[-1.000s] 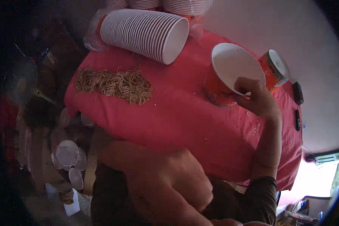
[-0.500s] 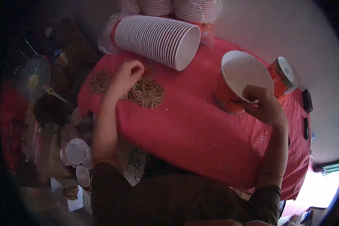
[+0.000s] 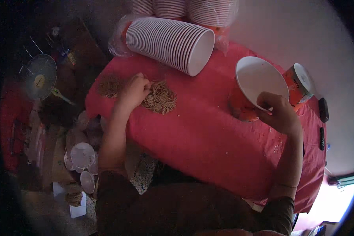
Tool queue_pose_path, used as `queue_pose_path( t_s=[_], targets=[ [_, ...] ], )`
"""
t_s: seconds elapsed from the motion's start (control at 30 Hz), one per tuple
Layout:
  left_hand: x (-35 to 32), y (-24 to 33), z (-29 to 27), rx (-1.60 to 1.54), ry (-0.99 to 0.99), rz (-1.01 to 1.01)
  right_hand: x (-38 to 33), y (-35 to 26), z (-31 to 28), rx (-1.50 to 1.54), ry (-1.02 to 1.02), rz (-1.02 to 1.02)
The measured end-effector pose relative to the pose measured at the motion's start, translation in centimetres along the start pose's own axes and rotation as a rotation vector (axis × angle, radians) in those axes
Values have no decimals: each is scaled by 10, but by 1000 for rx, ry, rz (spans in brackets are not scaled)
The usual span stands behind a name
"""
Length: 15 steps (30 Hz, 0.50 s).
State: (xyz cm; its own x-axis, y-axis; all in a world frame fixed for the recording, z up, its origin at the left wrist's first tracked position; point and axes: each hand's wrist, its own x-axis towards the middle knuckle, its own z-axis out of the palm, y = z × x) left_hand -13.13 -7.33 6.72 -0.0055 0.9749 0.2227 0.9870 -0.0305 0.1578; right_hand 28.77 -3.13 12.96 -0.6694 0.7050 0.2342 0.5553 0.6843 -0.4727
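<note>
My right hand [image 3: 281, 114] pinches the near rim of a large paper bucket [image 3: 257, 80], white inside and red-orange outside, which tilts toward me on the red cloth. My left hand [image 3: 135, 92] is at the left edge of a tangled pile of thin tan cords [image 3: 160, 98]. Its fingers are curled together, and whatever they pinch is hidden. Left of that hand lies a smaller heap of the same cords [image 3: 109, 86].
A long nested stack of white-rimmed buckets [image 3: 165, 43] lies across the back, with wrapped stacks [image 3: 171, 8] behind. Another bucket [image 3: 301, 84] stands bottom up at right. Small white bits [image 3: 278, 147] dot the red cloth [image 3: 200, 145]. White cups [image 3: 82, 155] sit at lower left.
My left hand has come down and its fingers have closed by the cord pile. My right hand stays on the bucket's rim. The whole view has shifted slightly.
</note>
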Motion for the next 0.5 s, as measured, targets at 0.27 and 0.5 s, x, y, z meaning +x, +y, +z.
queue_pose_path(
  t_s=[0.27,0.5],
  targets=[
    [12,25,-6,-239,319,122,0,2,0,-42,10,-9],
    [7,168,-22,-848,215,445,2,-2,7,-80,94,-78]
  ],
)
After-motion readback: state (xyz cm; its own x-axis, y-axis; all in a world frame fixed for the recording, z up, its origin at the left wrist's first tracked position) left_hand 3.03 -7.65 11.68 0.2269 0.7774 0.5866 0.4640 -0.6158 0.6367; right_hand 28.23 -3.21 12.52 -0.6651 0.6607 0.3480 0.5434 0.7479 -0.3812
